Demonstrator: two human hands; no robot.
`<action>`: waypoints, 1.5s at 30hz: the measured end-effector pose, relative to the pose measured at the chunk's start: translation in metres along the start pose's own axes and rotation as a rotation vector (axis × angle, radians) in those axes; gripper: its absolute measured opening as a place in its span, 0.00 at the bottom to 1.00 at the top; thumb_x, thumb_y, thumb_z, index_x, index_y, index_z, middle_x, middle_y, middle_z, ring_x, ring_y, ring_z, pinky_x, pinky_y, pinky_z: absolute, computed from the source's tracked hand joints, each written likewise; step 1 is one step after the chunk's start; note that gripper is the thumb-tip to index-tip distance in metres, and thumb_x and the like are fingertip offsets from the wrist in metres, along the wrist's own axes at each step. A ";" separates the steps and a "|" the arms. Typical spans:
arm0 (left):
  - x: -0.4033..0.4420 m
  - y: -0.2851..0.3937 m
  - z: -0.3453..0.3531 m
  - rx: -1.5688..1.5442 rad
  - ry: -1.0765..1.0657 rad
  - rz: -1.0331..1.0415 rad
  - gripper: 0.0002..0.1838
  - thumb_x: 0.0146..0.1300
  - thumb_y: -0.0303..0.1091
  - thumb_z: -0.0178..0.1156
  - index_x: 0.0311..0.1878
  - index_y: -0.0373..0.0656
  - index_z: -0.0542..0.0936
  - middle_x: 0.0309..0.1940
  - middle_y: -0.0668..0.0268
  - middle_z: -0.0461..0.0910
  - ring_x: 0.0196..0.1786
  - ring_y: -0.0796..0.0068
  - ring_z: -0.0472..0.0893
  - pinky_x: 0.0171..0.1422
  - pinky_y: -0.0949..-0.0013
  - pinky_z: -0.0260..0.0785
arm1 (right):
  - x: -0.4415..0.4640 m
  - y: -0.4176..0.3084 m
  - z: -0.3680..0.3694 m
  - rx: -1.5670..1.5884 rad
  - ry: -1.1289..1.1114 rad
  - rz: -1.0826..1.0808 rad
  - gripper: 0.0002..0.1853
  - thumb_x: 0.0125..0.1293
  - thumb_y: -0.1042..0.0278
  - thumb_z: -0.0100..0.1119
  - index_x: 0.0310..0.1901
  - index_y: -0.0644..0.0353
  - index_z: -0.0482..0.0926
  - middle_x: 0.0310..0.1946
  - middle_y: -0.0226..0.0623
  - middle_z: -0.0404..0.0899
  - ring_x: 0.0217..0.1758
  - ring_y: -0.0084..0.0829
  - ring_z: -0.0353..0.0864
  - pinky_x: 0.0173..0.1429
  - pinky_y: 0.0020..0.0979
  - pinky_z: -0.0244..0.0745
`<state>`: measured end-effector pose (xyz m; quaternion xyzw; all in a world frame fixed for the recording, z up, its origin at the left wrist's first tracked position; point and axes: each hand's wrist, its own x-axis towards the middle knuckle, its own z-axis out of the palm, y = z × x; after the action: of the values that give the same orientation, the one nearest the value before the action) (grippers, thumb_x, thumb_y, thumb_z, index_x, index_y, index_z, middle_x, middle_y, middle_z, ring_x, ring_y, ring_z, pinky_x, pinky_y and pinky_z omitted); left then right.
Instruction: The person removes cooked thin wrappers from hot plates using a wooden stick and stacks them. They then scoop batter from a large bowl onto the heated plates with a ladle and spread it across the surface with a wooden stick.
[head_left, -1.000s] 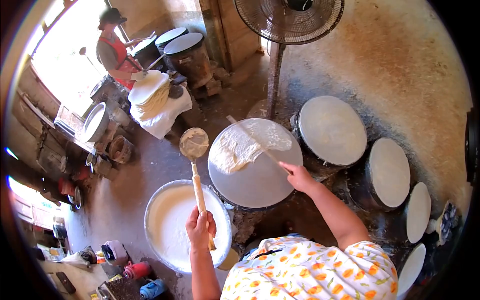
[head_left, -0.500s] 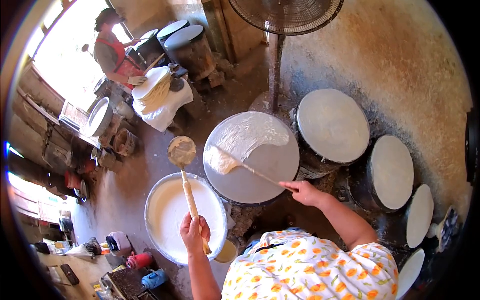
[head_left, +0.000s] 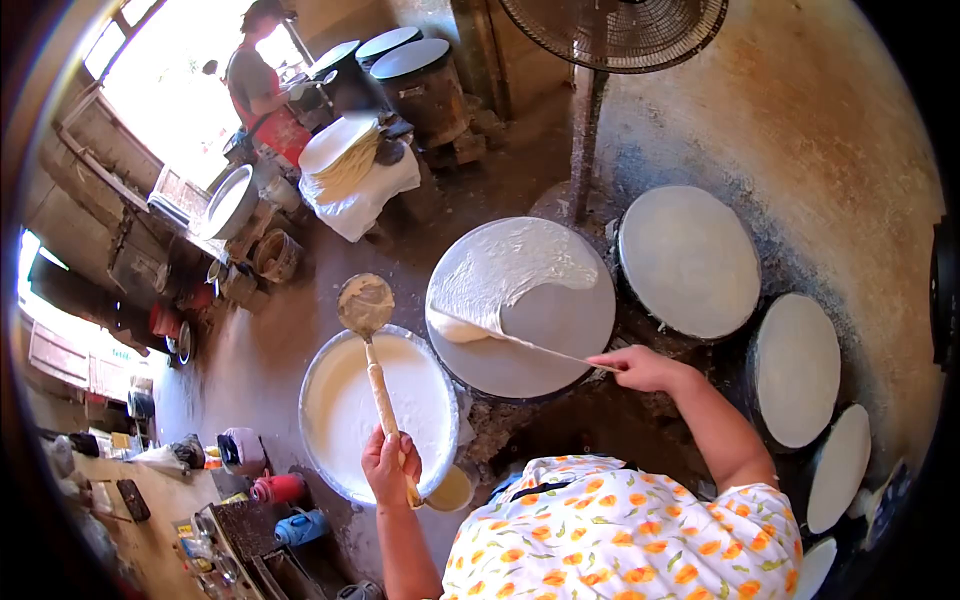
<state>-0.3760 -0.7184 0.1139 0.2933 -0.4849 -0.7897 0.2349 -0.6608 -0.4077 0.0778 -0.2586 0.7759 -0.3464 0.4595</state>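
Note:
My left hand (head_left: 391,467) grips the wooden handle of a ladle (head_left: 366,303), whose batter-coated bowl is raised past the far rim of a basin (head_left: 309,440) of white batter. In my right hand (head_left: 645,368) is a thin stick (head_left: 560,354), reaching left across a round griddle (head_left: 530,368). White batter (head_left: 490,265) covers the griddle's far and left parts in a curved band, thicker in a small pool beside the stick. The near and right part of the surface is bare grey.
Several round covered drums (head_left: 690,262) curve along the right. A fan (head_left: 625,30) stands beyond the griddle. At the back left, a person in a red apron (head_left: 280,135) is beside stacked round sheets (head_left: 340,160). A red bottle (head_left: 278,488) lies lower left.
The stick has swept leftward and toward me, spreading the batter along the griddle's left side. My left hand still holds the ladle. The other person's hand has left the stacked sheets.

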 end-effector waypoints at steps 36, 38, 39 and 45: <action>-0.075 0.001 0.003 -0.783 -0.137 -0.143 0.24 0.71 0.33 0.41 0.67 0.33 0.57 0.29 0.66 0.68 0.16 0.84 0.65 0.14 0.78 0.59 | -0.037 0.048 -0.024 -0.044 -0.030 -0.133 0.30 0.50 0.81 0.49 0.57 0.50 0.77 0.30 0.29 0.79 0.30 0.18 0.71 0.39 0.23 0.69; -0.077 0.010 -0.001 -0.842 -0.270 -0.034 0.26 0.71 0.33 0.41 0.68 0.32 0.54 0.29 0.66 0.68 0.16 0.84 0.65 0.14 0.78 0.59 | -0.067 0.077 -0.023 -0.042 -0.015 -0.052 0.29 0.50 0.80 0.50 0.57 0.50 0.77 0.27 0.28 0.77 0.28 0.18 0.69 0.37 0.24 0.68; -0.074 0.014 -0.006 -0.830 -0.313 0.008 0.26 0.71 0.33 0.41 0.69 0.32 0.53 0.28 0.66 0.67 0.16 0.84 0.65 0.14 0.78 0.59 | -0.078 0.086 -0.015 0.076 0.060 -0.021 0.28 0.50 0.80 0.50 0.56 0.49 0.78 0.28 0.28 0.79 0.29 0.18 0.71 0.37 0.24 0.69; -0.053 0.015 -0.036 -0.703 -0.343 -0.137 0.23 0.71 0.32 0.41 0.66 0.31 0.57 0.26 0.67 0.66 0.16 0.85 0.65 0.13 0.79 0.59 | -0.050 0.042 0.129 0.064 0.588 -0.531 0.25 0.52 0.78 0.54 0.53 0.46 0.80 0.31 0.38 0.81 0.28 0.32 0.78 0.37 0.31 0.75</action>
<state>-0.3119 -0.7124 0.1272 0.0902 -0.1964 -0.9590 0.1835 -0.5270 -0.3837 0.0283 -0.3257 0.7692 -0.5366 0.1198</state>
